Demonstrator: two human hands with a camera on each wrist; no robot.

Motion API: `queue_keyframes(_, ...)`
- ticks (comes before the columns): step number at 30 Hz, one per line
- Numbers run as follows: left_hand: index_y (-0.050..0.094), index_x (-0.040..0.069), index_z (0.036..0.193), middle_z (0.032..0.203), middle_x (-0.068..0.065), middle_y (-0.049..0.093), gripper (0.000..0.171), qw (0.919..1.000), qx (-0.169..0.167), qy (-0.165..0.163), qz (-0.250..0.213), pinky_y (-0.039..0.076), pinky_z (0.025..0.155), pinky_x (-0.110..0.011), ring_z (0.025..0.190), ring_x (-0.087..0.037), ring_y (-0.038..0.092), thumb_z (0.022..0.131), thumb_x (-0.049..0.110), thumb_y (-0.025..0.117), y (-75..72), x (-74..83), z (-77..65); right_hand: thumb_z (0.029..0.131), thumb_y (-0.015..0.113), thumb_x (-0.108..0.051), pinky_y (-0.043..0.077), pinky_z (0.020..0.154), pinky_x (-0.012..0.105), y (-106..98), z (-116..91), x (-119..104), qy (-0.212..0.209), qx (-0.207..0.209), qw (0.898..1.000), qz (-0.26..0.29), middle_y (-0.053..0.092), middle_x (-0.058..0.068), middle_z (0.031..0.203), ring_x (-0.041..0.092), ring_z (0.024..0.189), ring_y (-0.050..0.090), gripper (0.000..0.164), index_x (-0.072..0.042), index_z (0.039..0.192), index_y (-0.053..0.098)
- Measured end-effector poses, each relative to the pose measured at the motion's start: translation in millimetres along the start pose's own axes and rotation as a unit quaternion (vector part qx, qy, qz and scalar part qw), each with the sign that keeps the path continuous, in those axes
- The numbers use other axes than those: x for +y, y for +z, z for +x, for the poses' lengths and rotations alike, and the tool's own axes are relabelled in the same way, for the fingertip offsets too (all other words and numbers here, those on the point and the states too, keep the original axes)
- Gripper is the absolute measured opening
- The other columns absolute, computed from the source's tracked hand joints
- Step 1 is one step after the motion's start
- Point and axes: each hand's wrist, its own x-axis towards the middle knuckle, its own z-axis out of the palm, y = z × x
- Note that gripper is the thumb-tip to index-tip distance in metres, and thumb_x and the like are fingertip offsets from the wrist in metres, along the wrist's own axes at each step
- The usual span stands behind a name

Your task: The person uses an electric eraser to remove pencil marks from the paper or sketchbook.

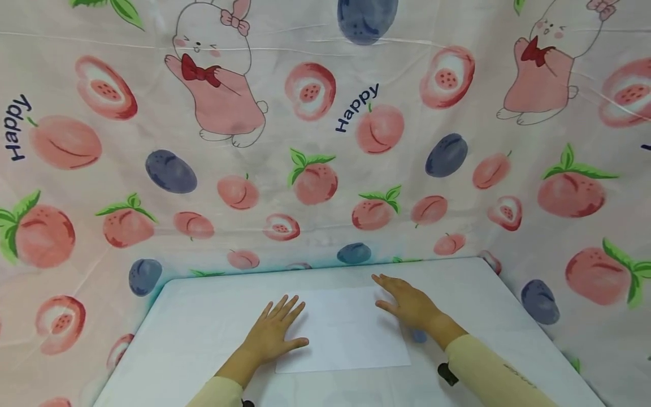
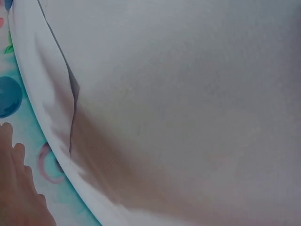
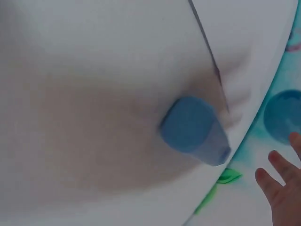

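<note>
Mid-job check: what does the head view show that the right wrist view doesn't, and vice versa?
Only the head view shows the left grip, both pale yellow sleeves and the printed rabbits. Only the right wrist view plainly shows the pale, narrow end of the blue object. Both show the right grip, some blue of that object, the white paper, the white tabletop and the fruit-print cloth.

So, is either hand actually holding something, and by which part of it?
Nothing is held: the left hand and the right hand both have their fingers extended, near opposite sides of the white paper.
</note>
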Motion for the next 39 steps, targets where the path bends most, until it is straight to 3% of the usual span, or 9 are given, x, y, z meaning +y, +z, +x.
queue_keyframes(7, 0.032, 0.015, 0.141, 0.145, -0.006, 0.026, 0.085, 0.9995, -0.018, -0.017, -0.017, 0.017, 0.103, -0.05, 0.133, -0.029, 0.019, 0.078, 0.07, 0.042, 17.0, -8.1, 2.4, 0.081, 0.055, -0.055, 0.032, 0.09, 0.058, 6, -15, 17, 0.101, 0.006, 0.994, 0.036, 0.036, 0.009, 0.139, 0.033, 0.125, 0.033, 0.076, -0.026, 0.144, 0.024)
queue_keyframes(15, 0.031, 0.016, 0.141, 0.146, -0.006, 0.025, 0.086, 0.9968, -0.04, -0.056, -0.04, 0.023, 0.101, -0.048, 0.13, -0.03, 0.025, 0.077, 0.072, 0.041, 26.8, -4.6, -3.2, 0.08, 0.064, -0.04, 0.042, 0.082, 0.051, 18, -27, 20, 0.222, 0.005, 0.972, 0.076, 0.047, 0.028, 0.116, 0.035, 0.099, 0.052, 0.08, 0.005, 0.136, 0.031)
queue_keyframes(20, 0.031, 0.015, 0.141, 0.146, -0.007, 0.025, 0.085, 0.9965, -0.045, -0.055, -0.043, 0.024, 0.1, -0.049, 0.129, -0.031, 0.026, 0.078, 0.071, 0.04, 29.9, -1.8, -2.8, 0.078, 0.068, -0.029, 0.041, 0.084, 0.05, 21, -33, 22, 0.244, 0.023, 0.966, 0.081, 0.055, 0.028, 0.109, 0.039, 0.1, 0.052, 0.063, 0.015, 0.119, 0.048)
queue_keyframes(25, 0.029, 0.015, 0.142, 0.147, -0.008, 0.022, 0.086, 0.9957, -0.057, -0.053, -0.05, 0.023, 0.101, -0.05, 0.131, -0.031, 0.023, 0.077, 0.07, 0.042, 25.7, -0.3, 5.3, 0.073, 0.073, -0.024, 0.048, 0.069, 0.04, 16, -33, 24, 0.269, 0.057, 0.956, 0.102, 0.062, 0.014, 0.087, 0.024, 0.079, 0.056, 0.049, 0.011, 0.105, 0.06)
queue_keyframes(30, 0.031, 0.018, 0.142, 0.147, -0.007, 0.021, 0.087, 0.9962, -0.068, -0.05, -0.023, 0.023, 0.101, -0.05, 0.131, -0.031, 0.023, 0.076, 0.073, 0.039, 26.3, -4.2, 9.8, 0.072, 0.074, -0.024, 0.047, 0.062, 0.034, 17, -30, 23, 0.284, 0.072, 0.949, 0.114, 0.061, 0.008, 0.082, 0.019, 0.072, 0.053, 0.045, 0.007, 0.102, 0.063)
queue_keyframes(34, 0.037, 0.018, 0.139, 0.145, -0.009, 0.025, 0.085, 0.9975, -0.061, -0.033, -0.017, 0.026, 0.098, -0.051, 0.128, -0.034, 0.027, 0.075, 0.073, 0.043, 26.9, -6.3, 10.1, 0.071, 0.075, -0.024, 0.045, 0.059, 0.031, 21, -30, 22, 0.288, 0.078, 0.948, 0.113, 0.062, 0.005, 0.082, 0.017, 0.07, 0.053, 0.044, 0.004, 0.103, 0.064)
queue_keyframes(39, 0.034, 0.02, 0.14, 0.146, -0.006, 0.023, 0.086, 0.9965, -0.075, -0.037, -0.006, 0.025, 0.1, -0.049, 0.128, -0.032, 0.026, 0.074, 0.076, 0.039, 28.8, -8.0, 10.0, 0.07, 0.074, -0.022, 0.042, 0.056, 0.029, 28, -30, 20, 0.283, 0.089, 0.948, 0.115, 0.061, 0.002, 0.078, 0.015, 0.066, 0.051, 0.042, 0.002, 0.104, 0.065)
